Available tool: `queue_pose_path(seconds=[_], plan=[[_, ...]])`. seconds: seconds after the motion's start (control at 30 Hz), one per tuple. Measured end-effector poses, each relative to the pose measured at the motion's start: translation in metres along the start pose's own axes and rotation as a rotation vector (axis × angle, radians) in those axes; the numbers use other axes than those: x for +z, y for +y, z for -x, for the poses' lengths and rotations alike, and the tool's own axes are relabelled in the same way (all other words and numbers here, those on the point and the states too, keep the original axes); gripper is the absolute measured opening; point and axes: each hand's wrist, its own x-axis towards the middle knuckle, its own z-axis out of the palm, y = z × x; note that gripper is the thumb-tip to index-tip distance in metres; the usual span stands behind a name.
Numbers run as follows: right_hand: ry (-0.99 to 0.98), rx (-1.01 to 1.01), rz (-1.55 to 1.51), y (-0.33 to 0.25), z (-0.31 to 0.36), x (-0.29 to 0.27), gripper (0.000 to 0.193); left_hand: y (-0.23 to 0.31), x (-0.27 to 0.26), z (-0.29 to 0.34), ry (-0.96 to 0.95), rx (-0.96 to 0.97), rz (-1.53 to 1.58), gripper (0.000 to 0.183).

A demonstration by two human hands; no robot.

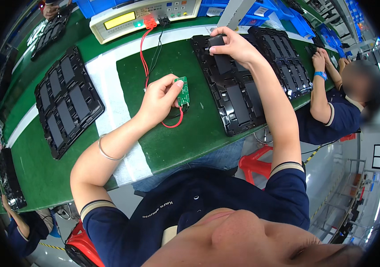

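Note:
My left hand pinches a small green circuit board over the green bench top, with red and black wires running from it up to a beige test meter. My right hand reaches to the far end of a black moulded tray and grips a flat black cell at the tray's top corner. Several flat black cells lie in the tray's pockets.
A second black tray with dark cells lies at the left, another tray sits at the right. A co-worker in a dark shirt works at the right end. Blue bins line the back. A red stool stands under the bench.

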Motion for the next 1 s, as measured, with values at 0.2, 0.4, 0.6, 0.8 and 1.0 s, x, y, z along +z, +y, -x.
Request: queue_pose_path(seconds=[0.2,0.4,0.6,0.8,1.0], plan=[[-0.06,-0.149,-0.309,-0.016,0.017,0.031,0.029,0.002,-0.001,0.0,0.042,0.021,0.064,0.017],[-0.188,-0.067,-0.556,-0.006,0.034,0.073,0.027,0.002,-0.001,0.0,0.072,0.006,0.123,0.017],[-0.153,-0.013,-0.476,-0.005,0.04,0.086,0.028,0.002,-0.003,0.001,0.056,-0.024,0.106,0.017],[-0.12,-0.029,-0.397,-0.005,0.039,0.085,0.03,0.004,-0.003,0.0,0.039,-0.001,0.079,0.015],[-0.126,-0.067,-0.305,-0.003,0.038,0.085,0.031,0.002,-0.003,0.002,0.039,0.03,0.045,0.015]])
